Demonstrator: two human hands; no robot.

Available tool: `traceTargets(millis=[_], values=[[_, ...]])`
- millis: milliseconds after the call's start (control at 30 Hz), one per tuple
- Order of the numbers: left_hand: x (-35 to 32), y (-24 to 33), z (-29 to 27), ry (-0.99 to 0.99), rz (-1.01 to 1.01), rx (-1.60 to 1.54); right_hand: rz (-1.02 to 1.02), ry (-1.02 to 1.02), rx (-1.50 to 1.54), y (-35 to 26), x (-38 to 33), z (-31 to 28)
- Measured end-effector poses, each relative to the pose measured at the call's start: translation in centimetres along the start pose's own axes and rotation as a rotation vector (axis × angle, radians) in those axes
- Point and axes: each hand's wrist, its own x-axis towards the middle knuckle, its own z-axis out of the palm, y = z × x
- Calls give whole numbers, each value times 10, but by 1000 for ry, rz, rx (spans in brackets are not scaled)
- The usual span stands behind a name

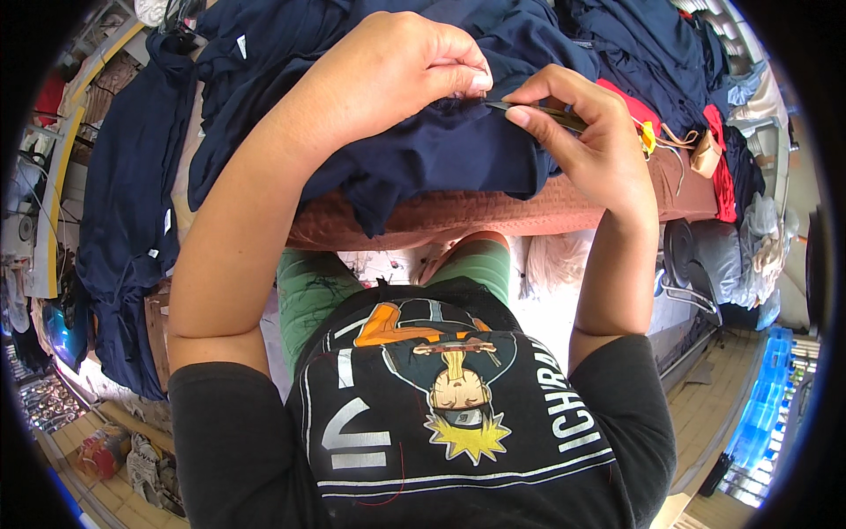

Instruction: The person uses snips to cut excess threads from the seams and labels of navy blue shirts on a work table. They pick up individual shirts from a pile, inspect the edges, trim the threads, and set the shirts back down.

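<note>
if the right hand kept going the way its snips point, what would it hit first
The right hand holds small snips pointing left, toward the left hand. Going straight on, the tips would most likely first meet the navy cloth pinched there, then the left fingers. Depth is hard to judge.
</note>
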Motion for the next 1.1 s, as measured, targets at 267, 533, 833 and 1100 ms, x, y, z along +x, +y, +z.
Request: traceTargets(millis=[267, 533, 833, 1100], values=[[0, 2, 1, 5, -16, -9, 36, 43, 29, 5, -3, 6], [-1, -2, -1, -43, 8, -182, 21, -32, -97, -1, 1, 2], [-35, 33, -35, 27, 380, 22, 156, 97, 163, -4, -13, -12], [-30, -1, 23, 294, 365, 497, 118, 73, 315, 10, -6, 17]])
